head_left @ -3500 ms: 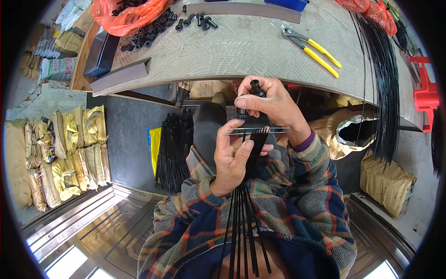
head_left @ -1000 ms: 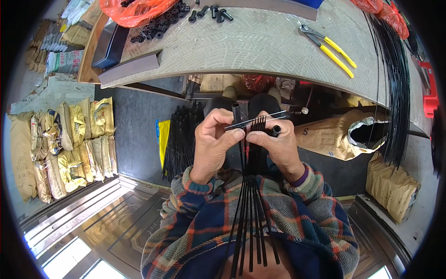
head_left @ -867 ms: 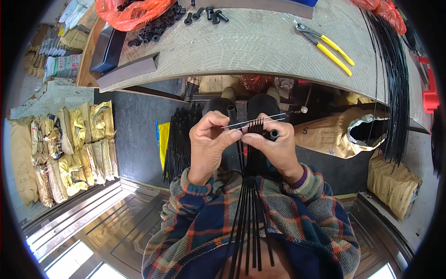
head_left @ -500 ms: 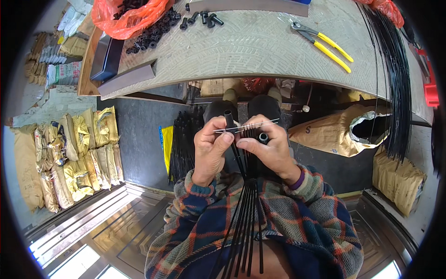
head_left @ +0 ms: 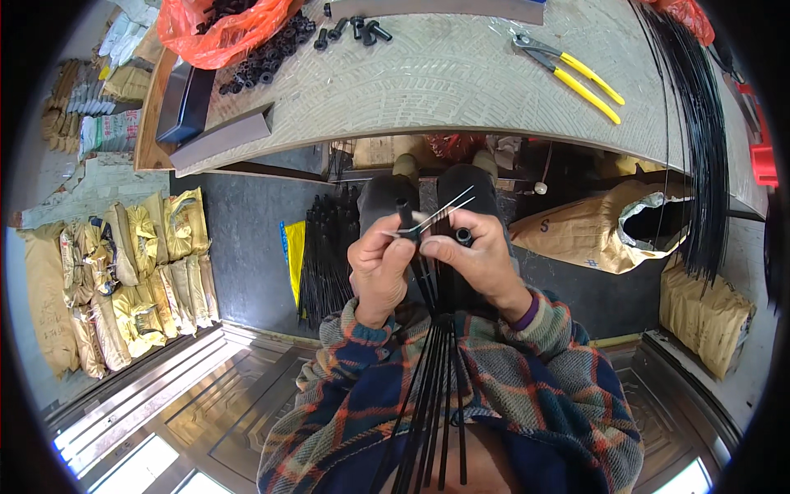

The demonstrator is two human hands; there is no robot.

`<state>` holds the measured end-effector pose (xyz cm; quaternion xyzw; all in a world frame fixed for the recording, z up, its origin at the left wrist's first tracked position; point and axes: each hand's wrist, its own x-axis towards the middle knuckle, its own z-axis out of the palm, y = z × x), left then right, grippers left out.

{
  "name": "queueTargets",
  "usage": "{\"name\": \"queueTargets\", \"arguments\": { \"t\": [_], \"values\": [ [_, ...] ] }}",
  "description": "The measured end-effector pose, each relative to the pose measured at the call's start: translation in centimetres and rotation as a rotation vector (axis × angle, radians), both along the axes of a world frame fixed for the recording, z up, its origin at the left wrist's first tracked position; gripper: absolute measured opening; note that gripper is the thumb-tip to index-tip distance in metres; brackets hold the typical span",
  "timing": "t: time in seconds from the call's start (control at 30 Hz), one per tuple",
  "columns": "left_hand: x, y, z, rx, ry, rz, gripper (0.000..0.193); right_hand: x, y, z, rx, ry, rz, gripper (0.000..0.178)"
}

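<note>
Above my lap, my left hand (head_left: pixel 380 267) pinches a black round-ended tube (head_left: pixel 404 212) and the near ends of two or more thin pale wires (head_left: pixel 453 207). My right hand (head_left: pixel 481 262) is curled, its thumb close to the left one. Between its thumb and fingers shows a black fitting with a hollow end (head_left: pixel 464 237). The wires slant up and to the right past the right fingertips. Several slender black rods (head_left: pixel 436 370) fan down from the hands over my plaid jacket. Exactly how the wires meet the tube is hidden by the fingers.
On the workbench (head_left: pixel 428 99) lie yellow-handled pliers (head_left: pixel 572 76), black fittings (head_left: pixel 271 62), an orange-red bag (head_left: pixel 222 37) and long black strands (head_left: pixel 695 165). A brown paper sack (head_left: pixel 584 230) lies right of my legs. Black rods (head_left: pixel 325 263) stand at left, beyond them wrapped packages (head_left: pixel 136 280).
The pale wires have swung from nearly level to a steeper slant, right ends higher. My left hand has turned slightly and the right has shifted a little; both keep their grip.
</note>
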<state>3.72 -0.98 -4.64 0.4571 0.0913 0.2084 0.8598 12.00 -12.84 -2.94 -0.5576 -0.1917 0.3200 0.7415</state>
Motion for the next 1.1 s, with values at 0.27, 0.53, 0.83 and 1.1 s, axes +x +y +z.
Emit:
{"name": "queueTargets", "arguments": {
  "t": [0.27,0.53,0.83,1.1],
  "values": [
    [2.2,-1.0,1.1,-0.257,0.035,-0.06,0.029,7.0,-2.1,-0.8,0.325,-0.171,-0.643,0.055],
    [2.5,-2.1,1.8,-0.457,0.143,-0.105,0.022,10.6,1.2,7.3,-0.163,-0.378,0.395,0.025],
    [2.0,-2.0,2.1,-0.435,0.148,-0.065,0.023,10.5,2.0,5.8,-0.093,-0.309,0.511,0.042],
    [2.3,-2.0,1.8,-0.416,0.153,-0.018,0.026,9.2,2.6,7.5,-0.438,-0.793,0.32,0.035]
  ]
}}
